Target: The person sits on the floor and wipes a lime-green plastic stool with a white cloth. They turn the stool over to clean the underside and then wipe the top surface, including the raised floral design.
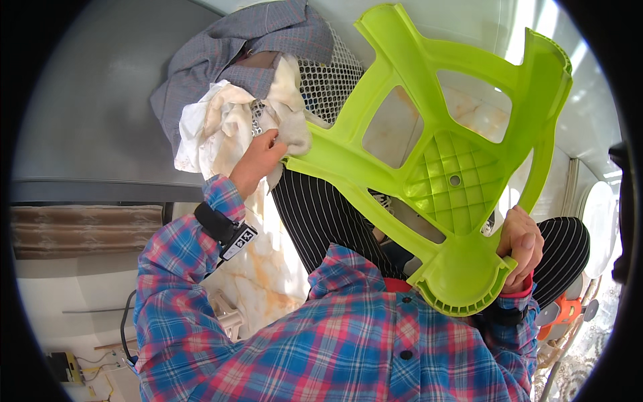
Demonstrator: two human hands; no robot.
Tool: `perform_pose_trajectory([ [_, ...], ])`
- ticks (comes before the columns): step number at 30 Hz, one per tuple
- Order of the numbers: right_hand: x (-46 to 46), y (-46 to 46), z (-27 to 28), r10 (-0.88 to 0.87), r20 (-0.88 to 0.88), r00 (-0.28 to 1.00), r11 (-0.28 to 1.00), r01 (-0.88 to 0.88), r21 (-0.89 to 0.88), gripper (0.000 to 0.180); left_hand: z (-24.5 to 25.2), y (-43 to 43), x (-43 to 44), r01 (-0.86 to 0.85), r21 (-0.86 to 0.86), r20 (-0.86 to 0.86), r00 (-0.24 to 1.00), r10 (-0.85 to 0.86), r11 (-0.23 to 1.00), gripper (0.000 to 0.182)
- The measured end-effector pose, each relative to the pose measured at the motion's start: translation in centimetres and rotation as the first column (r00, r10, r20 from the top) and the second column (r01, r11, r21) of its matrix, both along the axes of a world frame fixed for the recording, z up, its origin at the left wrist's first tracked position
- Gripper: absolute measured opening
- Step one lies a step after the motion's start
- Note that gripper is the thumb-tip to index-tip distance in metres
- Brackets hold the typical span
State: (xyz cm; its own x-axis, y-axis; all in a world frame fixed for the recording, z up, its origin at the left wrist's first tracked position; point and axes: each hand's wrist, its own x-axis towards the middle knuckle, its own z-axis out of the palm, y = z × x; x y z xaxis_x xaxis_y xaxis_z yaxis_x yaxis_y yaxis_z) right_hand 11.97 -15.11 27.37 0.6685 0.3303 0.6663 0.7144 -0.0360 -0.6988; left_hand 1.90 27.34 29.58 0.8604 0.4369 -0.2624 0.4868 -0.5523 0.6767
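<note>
A lime-green plastic stool (454, 176), its ribbed underside and hollow legs facing me, rests over my lap. My right hand (520, 248) grips it beside the nearest leg end. At the left leg end, my left hand (261, 158) holds a light grey cloth (294, 133), pressed against the plastic. The fingers are partly hidden by the cloth. White and cream fabric (213, 130) hangs just beyond that hand.
A grey checked garment (201, 75) lies over a white mesh basket (329, 75) at the upper left. A dark grey panel (100, 100) stands at the left. An orange object (562, 311) is at the lower right, past my knee.
</note>
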Motion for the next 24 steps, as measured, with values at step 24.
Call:
perform_pose_trajectory([
  [24,-0.1,-1.0,-1.2,0.099,-0.039,0.994,0.994,-0.097,0.056,0.047,2.6,5.2,5.5,-0.041,-0.165,0.291,0.953,0.088,0.985,0.041],
])
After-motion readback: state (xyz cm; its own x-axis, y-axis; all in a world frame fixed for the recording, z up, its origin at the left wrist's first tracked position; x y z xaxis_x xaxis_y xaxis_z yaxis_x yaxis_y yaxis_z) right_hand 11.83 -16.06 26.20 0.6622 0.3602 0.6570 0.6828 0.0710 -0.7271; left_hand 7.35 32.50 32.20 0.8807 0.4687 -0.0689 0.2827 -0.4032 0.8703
